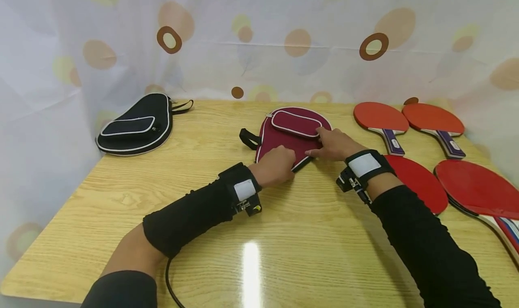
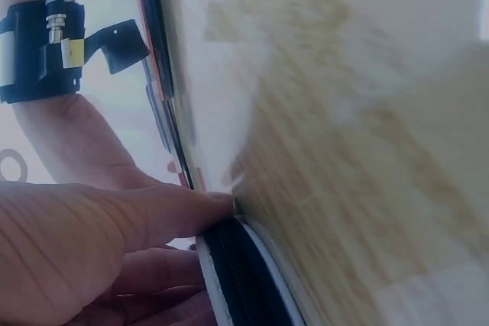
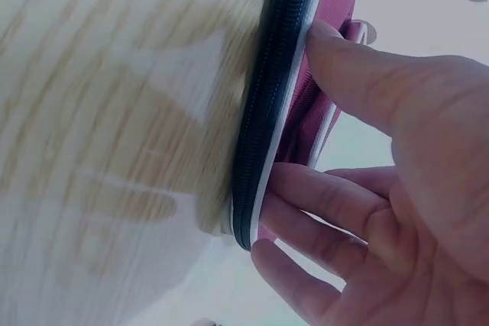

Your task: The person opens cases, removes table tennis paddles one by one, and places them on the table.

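A maroon paddle case (image 1: 289,134) with white piping and a front pocket lies flat in the middle of the wooden table (image 1: 284,236). My left hand (image 1: 289,165) is curled at the case's near edge. In the left wrist view its thumb (image 2: 153,211) presses down at the black zipper (image 2: 241,280), pinching that edge against the fingers below. My right hand (image 1: 320,148) rests on the case just right of the left. Its fingers (image 3: 328,211) lie fairly straight on the fabric, and its thumb (image 3: 351,66) touches the piping beside the zipper edge (image 3: 271,112).
A black paddle case (image 1: 135,125) lies at the table's far left. Right of the maroon case lie several red paddles: two at the back (image 1: 379,116) (image 1: 431,119), and two nearer (image 1: 419,182) (image 1: 474,186), partly under my right forearm. A spotted curtain hangs behind the table.
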Tool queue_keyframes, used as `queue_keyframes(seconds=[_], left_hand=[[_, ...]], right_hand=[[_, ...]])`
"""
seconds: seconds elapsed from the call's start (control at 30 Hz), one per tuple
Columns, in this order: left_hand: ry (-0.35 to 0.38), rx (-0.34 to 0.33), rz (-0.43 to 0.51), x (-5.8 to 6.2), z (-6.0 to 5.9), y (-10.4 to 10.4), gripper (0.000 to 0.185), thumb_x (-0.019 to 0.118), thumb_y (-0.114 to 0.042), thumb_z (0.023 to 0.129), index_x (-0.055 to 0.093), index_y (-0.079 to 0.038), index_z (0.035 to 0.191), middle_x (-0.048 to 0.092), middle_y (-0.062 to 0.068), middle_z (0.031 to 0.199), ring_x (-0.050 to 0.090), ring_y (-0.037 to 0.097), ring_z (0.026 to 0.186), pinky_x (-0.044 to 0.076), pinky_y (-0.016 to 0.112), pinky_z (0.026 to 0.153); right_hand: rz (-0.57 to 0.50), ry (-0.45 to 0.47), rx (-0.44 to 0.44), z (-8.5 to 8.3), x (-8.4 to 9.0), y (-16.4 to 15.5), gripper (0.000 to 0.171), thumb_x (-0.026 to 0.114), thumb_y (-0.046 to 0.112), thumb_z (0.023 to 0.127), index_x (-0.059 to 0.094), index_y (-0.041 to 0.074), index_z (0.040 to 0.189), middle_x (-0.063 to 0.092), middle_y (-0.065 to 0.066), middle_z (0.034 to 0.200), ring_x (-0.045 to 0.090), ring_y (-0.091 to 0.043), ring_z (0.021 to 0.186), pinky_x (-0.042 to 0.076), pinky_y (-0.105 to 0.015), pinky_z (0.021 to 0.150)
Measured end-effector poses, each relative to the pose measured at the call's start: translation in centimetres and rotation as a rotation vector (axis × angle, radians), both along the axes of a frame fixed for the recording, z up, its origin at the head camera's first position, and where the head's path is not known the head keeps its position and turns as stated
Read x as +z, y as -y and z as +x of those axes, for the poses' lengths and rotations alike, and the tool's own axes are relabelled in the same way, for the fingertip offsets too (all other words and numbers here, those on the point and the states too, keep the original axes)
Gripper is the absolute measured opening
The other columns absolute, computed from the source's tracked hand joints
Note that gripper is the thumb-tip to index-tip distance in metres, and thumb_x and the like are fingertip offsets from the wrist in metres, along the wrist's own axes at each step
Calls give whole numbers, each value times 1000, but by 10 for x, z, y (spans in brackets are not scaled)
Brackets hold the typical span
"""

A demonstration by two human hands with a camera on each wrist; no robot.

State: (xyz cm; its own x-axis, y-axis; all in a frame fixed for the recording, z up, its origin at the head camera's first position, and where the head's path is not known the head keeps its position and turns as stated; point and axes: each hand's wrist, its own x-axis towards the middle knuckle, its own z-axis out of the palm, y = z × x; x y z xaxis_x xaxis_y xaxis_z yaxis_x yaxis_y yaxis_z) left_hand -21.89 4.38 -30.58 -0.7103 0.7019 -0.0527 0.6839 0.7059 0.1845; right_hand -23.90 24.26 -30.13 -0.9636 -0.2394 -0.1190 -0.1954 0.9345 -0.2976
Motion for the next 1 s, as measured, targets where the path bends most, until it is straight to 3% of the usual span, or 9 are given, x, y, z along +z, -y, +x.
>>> queue_keyframes(seconds=[0.1,0.23,0.37,0.57,0.73,0.87,1.0], left_hand=[[4,1,5,0,1,3,12,72,-12,93,70,-2,100,64,4,82,52,11,69,43,24,60],[-3,-7,14,0,1,8,9,71,-8,92,69,-2,98,62,3,80,51,11,69,41,24,59],[-3,-23,44,0,0,15,6,72,-4,88,66,-4,87,52,-1,71,45,10,64,37,24,55],[-22,-65,90,0,-4,28,30,74,2,80,52,-10,65,37,-5,64,36,10,61,28,23,52],[-51,-76,42,-1,-6,37,21,75,2,80,59,-7,71,49,-1,72,43,13,71,36,25,59],[-58,-82,12,-1,-7,41,9,75,1,83,68,-4,86,62,7,89,52,15,80,45,30,68],[-72,-96,11,1,-9,44,11,75,2,81,66,-4,82,58,5,83,47,15,77,40,28,65]], right_hand=[[3,-26,11,2,0,0,68,70,33,96,44,-16,134,63,-31,115,62,-38,101,50,-46,88],[18,-43,24,5,2,-2,56,70,33,96,53,-14,121,65,-23,97,60,-31,83,46,-40,73],[17,-40,33,7,5,-5,48,66,28,98,56,-14,118,68,-24,98,64,-31,84,48,-39,71],[-6,-50,38,10,7,-9,40,63,21,100,57,-15,118,70,-26,102,66,-33,90,50,-42,75],[-56,-26,10,13,4,-10,39,64,22,100,59,-13,116,73,-18,89,64,-28,83,46,-37,71],[-66,4,-23,12,1,-8,52,67,26,98,55,-14,128,69,-26,108,63,-36,100,50,-44,84],[-88,3,-5,12,1,-5,61,71,27,95,50,-11,138,52,-37,130,43,-49,124,43,-58,99]])
